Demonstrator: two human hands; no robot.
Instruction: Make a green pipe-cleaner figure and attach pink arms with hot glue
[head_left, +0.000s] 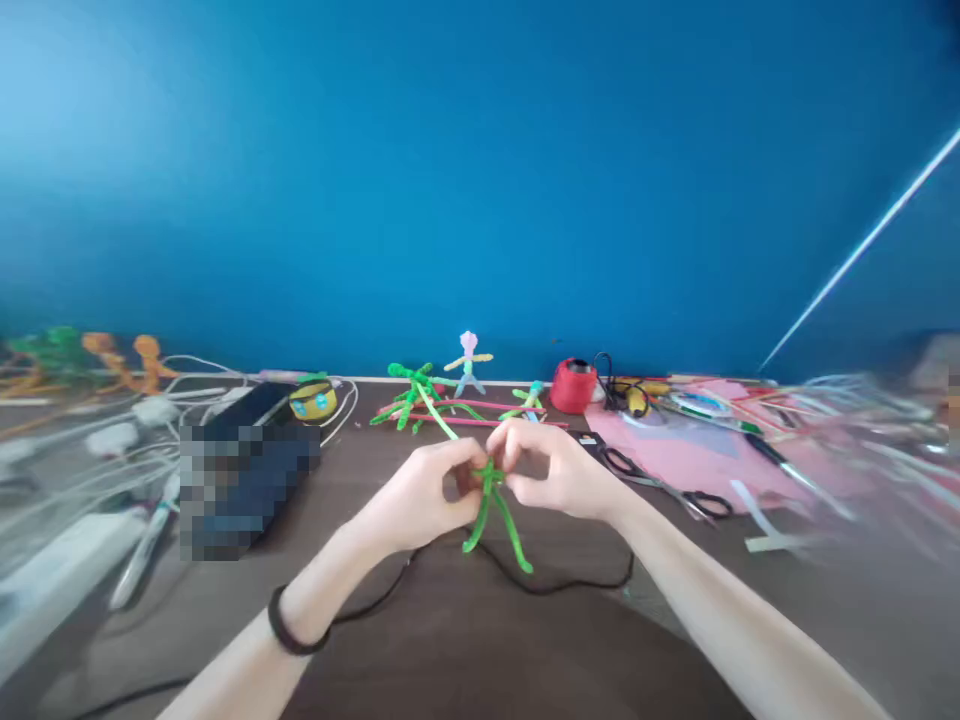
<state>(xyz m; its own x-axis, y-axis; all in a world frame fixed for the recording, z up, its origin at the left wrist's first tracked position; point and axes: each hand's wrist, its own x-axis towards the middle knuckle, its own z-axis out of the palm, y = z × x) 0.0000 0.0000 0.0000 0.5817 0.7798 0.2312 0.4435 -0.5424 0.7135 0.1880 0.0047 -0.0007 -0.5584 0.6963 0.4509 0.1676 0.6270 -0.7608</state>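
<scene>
Both of my hands meet over the middle of the brown table. My left hand (427, 495) and my right hand (551, 468) are each pinched on a bundle of green pipe cleaners (491, 510). Two fuzzy green ends hang down from the pinch and spread apart. One paler green stem runs up and back from my fingers toward the far pipe cleaner pieces. A black band sits on my left wrist.
Small pipe cleaner figures (469, 365) and loose green pieces (411, 390) stand near the blue wall. A red spool (574, 385), scissors (667, 487) and pink paper (675, 440) lie to the right. A dark box (244, 465) and white cables (112, 440) are to the left. A black cord (570, 585) curves below my hands.
</scene>
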